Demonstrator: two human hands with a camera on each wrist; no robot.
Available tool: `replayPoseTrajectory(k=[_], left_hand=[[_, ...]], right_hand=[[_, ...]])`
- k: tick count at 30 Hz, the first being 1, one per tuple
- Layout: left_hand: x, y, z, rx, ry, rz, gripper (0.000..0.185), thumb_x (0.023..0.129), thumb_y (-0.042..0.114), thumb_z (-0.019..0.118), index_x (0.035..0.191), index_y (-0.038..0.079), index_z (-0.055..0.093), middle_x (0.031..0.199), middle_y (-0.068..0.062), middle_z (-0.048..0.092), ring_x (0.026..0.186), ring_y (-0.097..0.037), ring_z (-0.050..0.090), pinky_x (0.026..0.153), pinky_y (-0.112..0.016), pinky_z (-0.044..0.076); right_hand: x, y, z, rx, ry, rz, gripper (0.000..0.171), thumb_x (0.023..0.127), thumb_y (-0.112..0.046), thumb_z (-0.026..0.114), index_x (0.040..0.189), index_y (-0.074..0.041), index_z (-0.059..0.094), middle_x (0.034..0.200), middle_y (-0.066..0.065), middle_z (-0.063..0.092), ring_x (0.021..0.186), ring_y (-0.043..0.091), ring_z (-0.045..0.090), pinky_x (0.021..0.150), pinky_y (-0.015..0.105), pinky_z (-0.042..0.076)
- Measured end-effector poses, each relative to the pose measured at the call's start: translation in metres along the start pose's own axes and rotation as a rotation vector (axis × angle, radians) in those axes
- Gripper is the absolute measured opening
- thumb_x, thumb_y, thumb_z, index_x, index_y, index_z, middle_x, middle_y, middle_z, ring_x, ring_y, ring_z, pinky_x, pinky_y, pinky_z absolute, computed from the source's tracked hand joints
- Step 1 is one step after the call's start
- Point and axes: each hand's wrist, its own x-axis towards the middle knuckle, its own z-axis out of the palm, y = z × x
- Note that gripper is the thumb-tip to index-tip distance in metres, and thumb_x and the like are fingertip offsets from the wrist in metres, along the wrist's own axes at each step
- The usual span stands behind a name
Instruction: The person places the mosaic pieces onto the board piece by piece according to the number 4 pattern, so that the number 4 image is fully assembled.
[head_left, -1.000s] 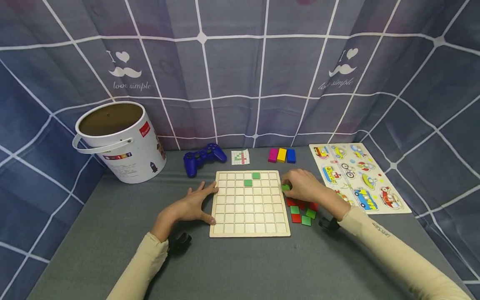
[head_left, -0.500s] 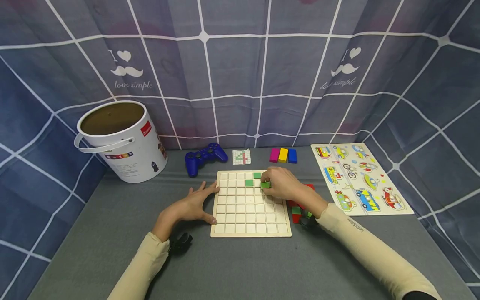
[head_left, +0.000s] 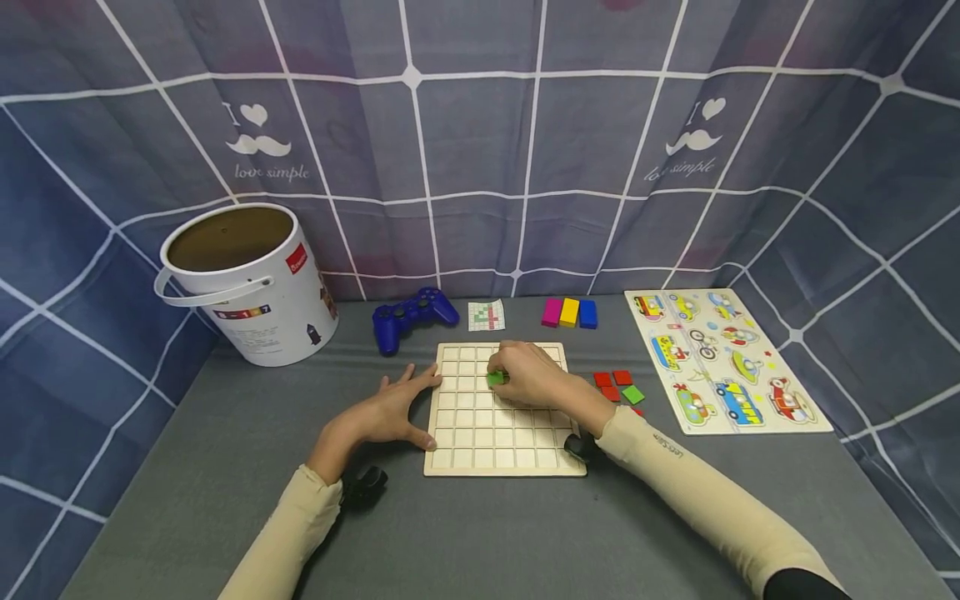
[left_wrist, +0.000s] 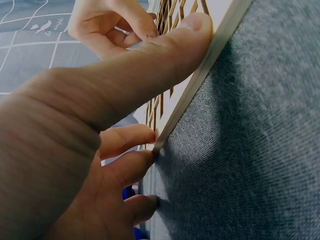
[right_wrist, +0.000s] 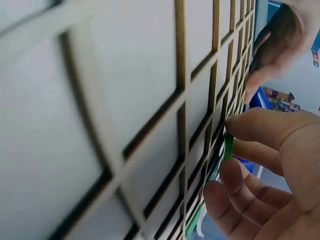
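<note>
A square wooden grid board (head_left: 465,435) lies on the grey table. My left hand (head_left: 381,415) rests along its left side, fingers spread, thumb and fingertips at the edge; the left wrist view shows the thumb (left_wrist: 165,52) lying over the rim. Over the upper middle of the board, my right hand (head_left: 528,375) pinches a green square tile (head_left: 496,378) between thumb and fingers. In the right wrist view this tile (right_wrist: 229,146) stands tilted close to the grid. Other green in the grid (right_wrist: 192,222) shows beyond the fingers, while the right hand hides that area from the head camera.
Loose red tiles (head_left: 609,393) and a green tile (head_left: 633,394) lie right of the board, partly behind the forearm. Behind it are a pattern card (head_left: 486,316), a blue game controller (head_left: 415,317) and coloured blocks (head_left: 569,312). A bucket (head_left: 251,308) and vehicle puzzle (head_left: 723,358) flank them.
My right hand has moved left from the loose tiles to the upper middle of the board, carrying the green tile. My left hand has stayed at the board's left edge.
</note>
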Motion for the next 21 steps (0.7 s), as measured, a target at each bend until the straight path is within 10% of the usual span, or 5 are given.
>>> replayPoseTrajectory(k=[8,21], left_hand=[[0.001,0.0,0.0,0.017,0.003,-0.003,0.106,0.07,0.036,0.092,0.156,0.011,0.035,0.166,-0.01,0.013,0.15,-0.041,0.002,0.113,-0.069,0.001],[0.0,0.0,0.004,0.007,0.002,-0.001,0.106,0.07,0.033,0.092,0.156,0.011,0.034,0.166,-0.008,0.014,0.151,-0.039,0.001,0.113,-0.069,0.001]], right_hand=[[0.013,-0.012,0.006,-0.022,-0.01,-0.022,0.017,0.082,-0.014,0.08,0.071,-0.018,0.068,0.075,-0.003,0.058,0.067,0.01,0.048,0.055,0.028,0.04],[-0.02,0.001,-0.023,0.041,0.048,0.1,0.029,0.086,-0.021,0.078,0.111,-0.007,0.075,0.1,0.004,0.068,0.084,0.017,0.063,0.069,0.033,0.053]])
